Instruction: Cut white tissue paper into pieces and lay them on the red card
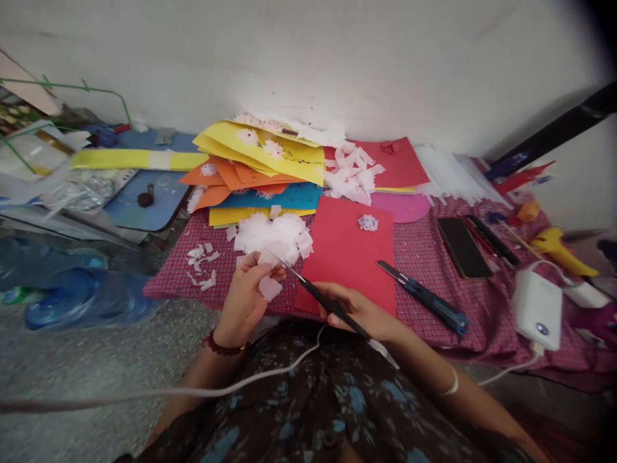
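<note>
My left hand (pixel 247 299) is closed on a small piece of thin white paper (pixel 270 289), pinched between thumb and fingers. In my right hand (pixel 354 308) is a slim black-handled tool (pixel 332 307) with a narrow metal tip and a pale flat rear end. Its tip points at the paper in my left hand; whether they touch I cannot tell. Just beyond my left hand lies a heap of white paper pieces (pixel 263 230). A red card (pixel 349 251) lies beside it, under my right hand's far side, bearing a small white-and-purple paper flower (pixel 367 222).
A blue utility knife (pixel 429 302) lies right of the red card. Further right are a phone (pixel 463 247), a white power bank (pixel 537 307) and a yellow glue gun (pixel 562 251). Coloured sheets (pixel 270 154) are stacked at the back. A white cable (pixel 270 373) crosses my lap.
</note>
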Demonstrator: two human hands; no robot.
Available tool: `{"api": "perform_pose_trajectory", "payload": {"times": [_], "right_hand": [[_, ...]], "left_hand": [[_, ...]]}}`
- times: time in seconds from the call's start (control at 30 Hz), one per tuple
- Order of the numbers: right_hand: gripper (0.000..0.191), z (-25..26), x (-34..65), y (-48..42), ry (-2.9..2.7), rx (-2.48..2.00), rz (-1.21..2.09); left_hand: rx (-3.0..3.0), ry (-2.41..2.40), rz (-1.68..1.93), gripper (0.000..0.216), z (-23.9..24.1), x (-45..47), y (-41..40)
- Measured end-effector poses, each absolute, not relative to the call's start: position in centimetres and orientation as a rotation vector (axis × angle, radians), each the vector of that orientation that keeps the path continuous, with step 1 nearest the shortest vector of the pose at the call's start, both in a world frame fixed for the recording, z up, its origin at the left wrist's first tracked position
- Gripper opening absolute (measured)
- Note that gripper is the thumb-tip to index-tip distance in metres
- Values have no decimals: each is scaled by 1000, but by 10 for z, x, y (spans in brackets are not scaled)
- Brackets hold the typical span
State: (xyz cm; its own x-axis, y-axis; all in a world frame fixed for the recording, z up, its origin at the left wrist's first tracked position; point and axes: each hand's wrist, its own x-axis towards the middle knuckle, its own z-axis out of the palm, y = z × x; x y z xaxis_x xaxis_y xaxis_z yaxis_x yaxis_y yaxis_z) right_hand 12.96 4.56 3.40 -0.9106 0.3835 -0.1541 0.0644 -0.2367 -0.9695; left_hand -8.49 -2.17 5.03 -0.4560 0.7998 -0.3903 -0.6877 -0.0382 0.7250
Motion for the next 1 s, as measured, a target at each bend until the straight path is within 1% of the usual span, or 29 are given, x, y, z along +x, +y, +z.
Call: {"api": "perform_pose_trajectory", "payload": {"times": [0.13,0.27,0.53,0.7,0.83,0.93,1.0], "right_hand": [[68,35,121,48,-1802,-541,2245],[67,34,116,51,-1816,-588,2231],[68,37,109,57,-1911,-702,2173],[67,36,105,55,-1848,-819,2240],[69,34,107,57,-1792,-901,2297],[69,35,108,60,-1778,-915,2283],[69,36,109,63,-1786,-920,2260]], "left_hand": [[153,1095,1729,29,47,-89,-20],[178,1110,1686,24,46,-94,-18],[121,1100,1689,29,46,-97,-13],[133,1085,1687,30,41,-98,-10],[191,1033,1579,24,41,-108,-16],[234,1037,1437,22,39,-120,-25],[256,1063,1417,21,35,-126,-31]]}}
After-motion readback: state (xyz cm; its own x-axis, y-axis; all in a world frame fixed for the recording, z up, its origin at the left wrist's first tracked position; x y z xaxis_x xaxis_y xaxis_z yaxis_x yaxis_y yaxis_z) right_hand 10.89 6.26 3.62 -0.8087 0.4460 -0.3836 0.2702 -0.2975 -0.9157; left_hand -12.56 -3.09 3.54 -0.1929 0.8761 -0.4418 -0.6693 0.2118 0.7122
